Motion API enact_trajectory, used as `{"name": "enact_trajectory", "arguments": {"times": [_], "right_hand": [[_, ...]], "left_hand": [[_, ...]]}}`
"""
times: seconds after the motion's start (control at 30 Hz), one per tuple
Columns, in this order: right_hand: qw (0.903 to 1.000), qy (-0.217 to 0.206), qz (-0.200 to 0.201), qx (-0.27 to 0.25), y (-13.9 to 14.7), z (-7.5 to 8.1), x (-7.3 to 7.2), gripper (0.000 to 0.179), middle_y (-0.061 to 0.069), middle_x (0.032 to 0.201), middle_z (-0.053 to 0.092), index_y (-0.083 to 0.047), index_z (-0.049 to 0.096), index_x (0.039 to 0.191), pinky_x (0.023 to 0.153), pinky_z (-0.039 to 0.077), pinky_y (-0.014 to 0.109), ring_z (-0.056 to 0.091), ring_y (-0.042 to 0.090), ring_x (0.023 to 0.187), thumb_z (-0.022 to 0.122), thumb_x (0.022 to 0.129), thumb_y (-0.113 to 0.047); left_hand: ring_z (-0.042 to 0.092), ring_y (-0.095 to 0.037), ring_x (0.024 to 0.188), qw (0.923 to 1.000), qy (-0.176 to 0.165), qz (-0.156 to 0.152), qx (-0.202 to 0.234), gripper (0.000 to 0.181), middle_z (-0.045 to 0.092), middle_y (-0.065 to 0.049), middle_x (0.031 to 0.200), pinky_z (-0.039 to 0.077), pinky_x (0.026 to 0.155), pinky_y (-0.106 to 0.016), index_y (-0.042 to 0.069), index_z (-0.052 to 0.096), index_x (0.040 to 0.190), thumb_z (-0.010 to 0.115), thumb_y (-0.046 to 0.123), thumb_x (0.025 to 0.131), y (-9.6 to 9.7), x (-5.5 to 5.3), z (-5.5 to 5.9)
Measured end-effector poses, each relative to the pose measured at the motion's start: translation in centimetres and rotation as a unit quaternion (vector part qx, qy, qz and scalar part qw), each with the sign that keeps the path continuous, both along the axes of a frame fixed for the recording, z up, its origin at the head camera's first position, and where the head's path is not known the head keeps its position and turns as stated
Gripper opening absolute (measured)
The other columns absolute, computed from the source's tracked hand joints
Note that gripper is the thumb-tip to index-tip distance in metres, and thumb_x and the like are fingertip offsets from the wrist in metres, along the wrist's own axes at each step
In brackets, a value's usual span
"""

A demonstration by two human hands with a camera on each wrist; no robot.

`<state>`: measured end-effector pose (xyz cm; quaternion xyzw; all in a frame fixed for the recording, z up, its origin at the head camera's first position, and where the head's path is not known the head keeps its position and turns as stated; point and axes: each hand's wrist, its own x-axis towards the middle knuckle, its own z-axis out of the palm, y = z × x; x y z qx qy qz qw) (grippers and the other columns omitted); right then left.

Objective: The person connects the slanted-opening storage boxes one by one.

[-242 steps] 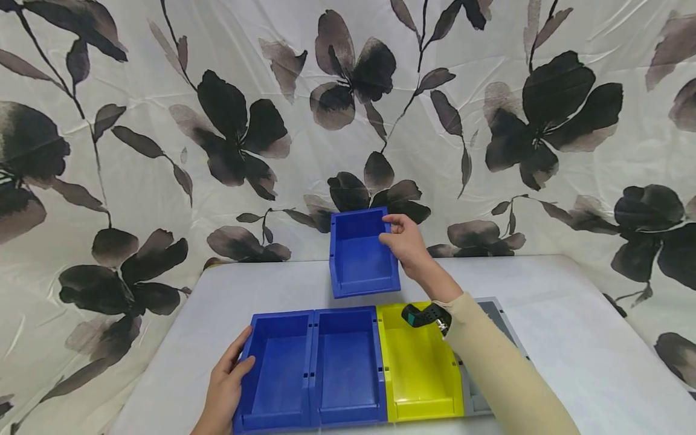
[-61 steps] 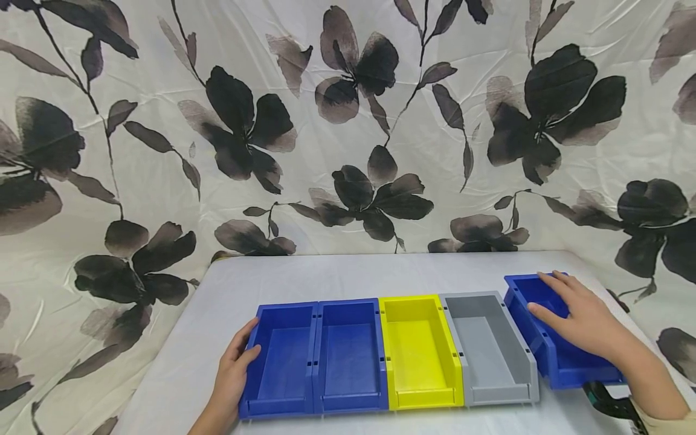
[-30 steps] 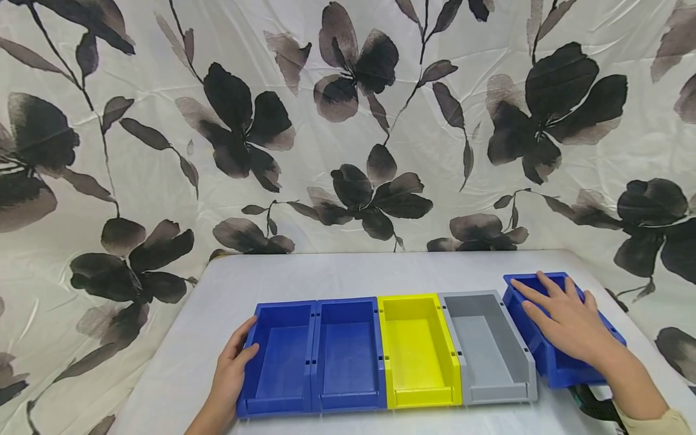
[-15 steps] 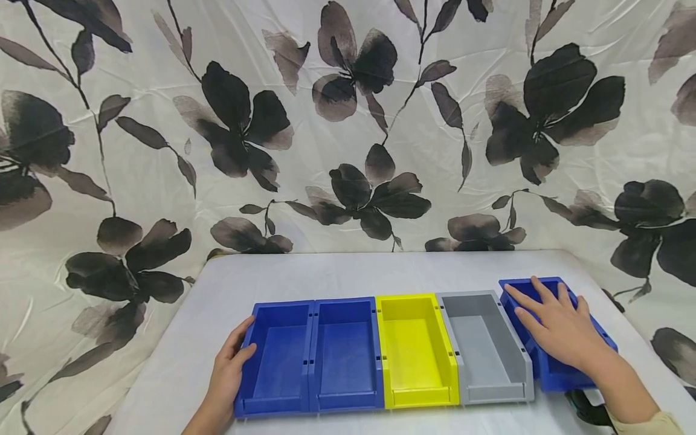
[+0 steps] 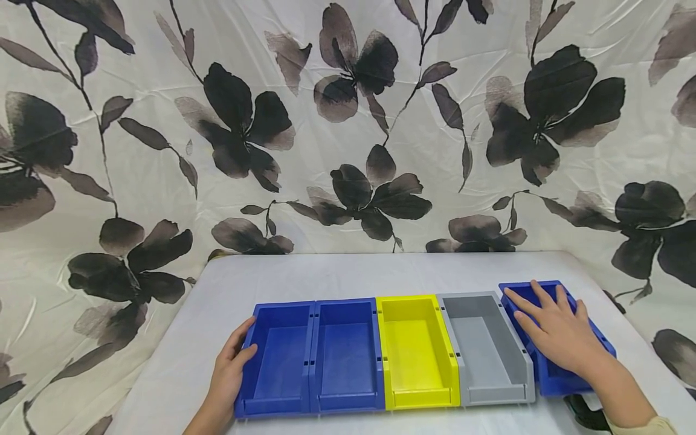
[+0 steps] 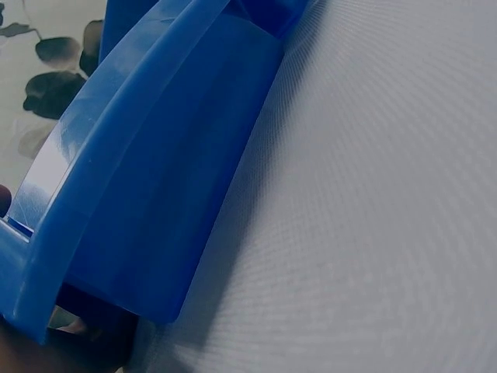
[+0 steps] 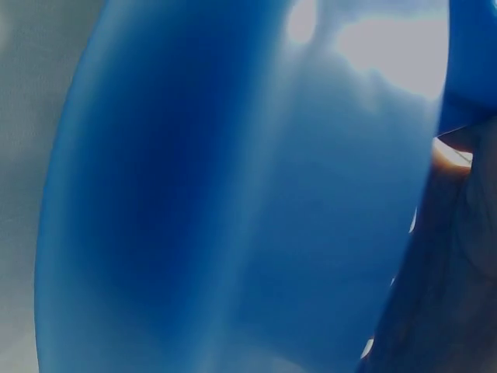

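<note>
Four plastic bins stand in a touching row: a leftmost blue bin (image 5: 283, 359), a second blue bin (image 5: 348, 362), a yellow bin (image 5: 417, 356) and a grey bin (image 5: 484, 347). My left hand (image 5: 225, 371) grips the left wall of the leftmost bin, thumb over its rim. A third blue bin (image 5: 565, 382) sits at the row's right end, close beside the grey one and slightly angled. My right hand (image 5: 568, 335) rests over it with spread fingers, fingertips by its left and back rims. In the right wrist view, that bin's wall (image 7: 326, 202) fills most of the picture.
The bins are on a white-covered table (image 5: 380, 272). Behind it hangs a white curtain (image 5: 462, 36) with dark flowers. A dark wristband (image 5: 584, 414) shows below my right wrist.
Earlier my right hand held the third blue bin up behind the row; now that bin is on the table right of the grey one. Lately it has shifted slightly left and nearer.
</note>
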<state>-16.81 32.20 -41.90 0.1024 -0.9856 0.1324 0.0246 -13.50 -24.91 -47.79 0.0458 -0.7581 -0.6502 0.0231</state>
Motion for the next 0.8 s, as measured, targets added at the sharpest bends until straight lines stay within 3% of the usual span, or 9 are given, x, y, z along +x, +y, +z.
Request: {"name": "enact_trajectory", "arguments": {"times": [0.8], "right_hand": [[0.9999,0.012,0.002,-0.006,-0.1,-0.69,0.36,0.055,0.035,0.151,0.019,-0.023,0.031,0.153,0.092,-0.006,0.081,0.002,0.067,0.13,0.035,0.104,-0.046]], "left_hand": [[0.007,-0.03,0.146,1.0,0.002,-0.007,-0.002,0.051,0.019,-0.008,0.159,0.011,0.114,-0.054,0.014,0.033,0.151,0.047,0.012,0.102,-0.15,0.03,-0.11]]}}
